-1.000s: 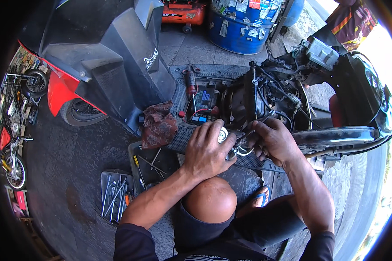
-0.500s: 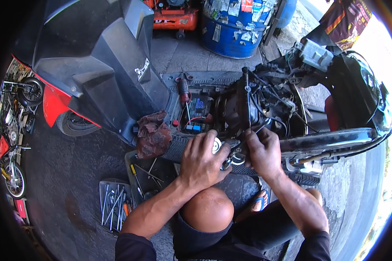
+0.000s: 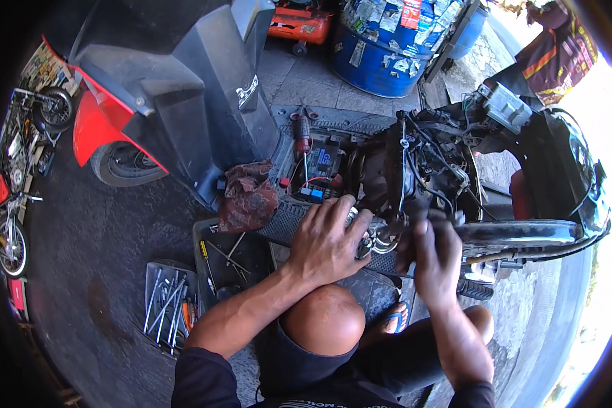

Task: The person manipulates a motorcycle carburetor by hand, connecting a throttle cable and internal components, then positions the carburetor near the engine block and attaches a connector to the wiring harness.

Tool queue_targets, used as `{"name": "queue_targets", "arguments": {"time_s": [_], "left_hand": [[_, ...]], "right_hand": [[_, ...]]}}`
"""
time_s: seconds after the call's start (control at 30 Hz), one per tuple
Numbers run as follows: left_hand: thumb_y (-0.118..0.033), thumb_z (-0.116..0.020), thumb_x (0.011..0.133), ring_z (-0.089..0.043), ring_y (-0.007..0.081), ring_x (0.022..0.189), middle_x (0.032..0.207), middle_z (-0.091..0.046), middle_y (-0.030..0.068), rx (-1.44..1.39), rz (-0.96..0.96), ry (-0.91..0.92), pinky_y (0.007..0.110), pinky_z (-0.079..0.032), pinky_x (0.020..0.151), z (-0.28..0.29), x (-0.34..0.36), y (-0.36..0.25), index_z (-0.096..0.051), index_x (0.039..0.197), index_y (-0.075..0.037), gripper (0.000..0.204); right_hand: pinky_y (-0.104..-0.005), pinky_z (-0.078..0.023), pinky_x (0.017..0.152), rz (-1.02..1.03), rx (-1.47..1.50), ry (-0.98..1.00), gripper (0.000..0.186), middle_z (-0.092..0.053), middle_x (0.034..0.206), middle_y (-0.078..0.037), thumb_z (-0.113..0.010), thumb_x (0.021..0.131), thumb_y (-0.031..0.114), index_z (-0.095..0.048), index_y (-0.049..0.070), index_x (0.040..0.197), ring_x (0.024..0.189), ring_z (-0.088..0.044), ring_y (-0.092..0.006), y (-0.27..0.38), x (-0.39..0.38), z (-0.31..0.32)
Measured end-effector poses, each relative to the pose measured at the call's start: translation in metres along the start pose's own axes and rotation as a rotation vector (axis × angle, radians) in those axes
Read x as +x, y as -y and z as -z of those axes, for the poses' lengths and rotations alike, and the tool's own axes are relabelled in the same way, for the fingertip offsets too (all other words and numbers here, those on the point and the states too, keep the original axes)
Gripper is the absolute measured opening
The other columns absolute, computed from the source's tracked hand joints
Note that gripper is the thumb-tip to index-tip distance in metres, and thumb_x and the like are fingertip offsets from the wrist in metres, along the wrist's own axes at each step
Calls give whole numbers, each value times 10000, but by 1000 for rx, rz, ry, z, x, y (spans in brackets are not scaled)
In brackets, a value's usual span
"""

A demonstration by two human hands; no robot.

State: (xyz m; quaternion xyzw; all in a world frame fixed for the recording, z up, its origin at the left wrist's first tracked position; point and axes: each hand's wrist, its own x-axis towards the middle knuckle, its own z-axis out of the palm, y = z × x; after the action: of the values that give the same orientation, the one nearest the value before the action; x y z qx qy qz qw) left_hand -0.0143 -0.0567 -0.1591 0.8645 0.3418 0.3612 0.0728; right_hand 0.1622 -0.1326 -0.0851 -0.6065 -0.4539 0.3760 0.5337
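My left hand (image 3: 330,238) is closed, fingers curled down, around a shiny round metal part (image 3: 366,246) whose kind I cannot make out. Bright curved metal (image 3: 387,246) shows just right of it, beside the scooter's opened frame. My right hand (image 3: 436,255) is lifted close by on the right, its fingers bent and smeared by motion; whether they hold anything is unclear. Beyond both hands lies the exposed engine bay (image 3: 415,183) of the scooter, with cables and hoses. A battery (image 3: 328,160) sits in the floorboard opening, and a red-handled screwdriver (image 3: 302,139) rests beside it.
A brown rag (image 3: 248,200) lies on the floorboard edge. Left of my knee are a tray with a yellow screwdriver (image 3: 206,262) and a smaller tray of wrenches (image 3: 166,306). Black front bodywork (image 3: 183,102) rises at left. A blue drum (image 3: 387,61) stands behind.
My right hand has moved right, away from the metal part, and its fingers have blurred. My left hand keeps its grip. The view has shifted slightly, moving the scooter rightward in the picture.
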Motion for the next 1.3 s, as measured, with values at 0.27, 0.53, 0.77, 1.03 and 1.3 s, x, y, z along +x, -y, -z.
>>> {"name": "queue_targets", "arguments": {"time_s": [0.27,0.53,0.77,1.03,1.3], "left_hand": [[-328,-921,633,-614,359,1146,1269,-563,171,-21,-7,-22,478,-519,950,-3,-1,0,-635,1273,-93,739],[-361,-912,652,-619,357,1129,1252,-561,176,-32,-12,-23,479,-517,939,-3,-1,3,-635,1230,-75,702],[-346,-876,668,-633,345,1083,1197,-590,158,44,6,-28,456,-524,924,-15,8,12,-651,1166,-43,625],[-301,-922,628,-631,345,1082,1214,-576,160,-74,55,-20,463,-522,931,1,6,6,-622,1195,-56,687],[-302,-885,692,-639,358,1076,1205,-575,174,-63,45,-41,467,-529,927,-1,6,3,-622,1178,-44,610]], "right_hand": [[-288,-583,622,173,-291,129,140,-699,837,-81,-582,1070,72,-597,-10,1182,668,-691,-117,-9,-21,-4],[-413,-608,696,389,-702,280,229,-724,997,-163,-703,959,29,-627,11,1173,820,-751,-343,1,-23,-3],[-396,-548,594,657,-946,365,423,-594,851,-112,-730,756,42,-644,12,1169,692,-666,-266,-6,-39,-36],[-295,-514,616,128,-394,171,159,-675,963,-94,-642,1037,83,-659,-40,1136,687,-636,-142,10,-29,-6],[-373,-536,637,374,-559,328,137,-683,921,-124,-660,1009,79,-650,-21,1101,700,-658,-196,15,-4,-4]]}}
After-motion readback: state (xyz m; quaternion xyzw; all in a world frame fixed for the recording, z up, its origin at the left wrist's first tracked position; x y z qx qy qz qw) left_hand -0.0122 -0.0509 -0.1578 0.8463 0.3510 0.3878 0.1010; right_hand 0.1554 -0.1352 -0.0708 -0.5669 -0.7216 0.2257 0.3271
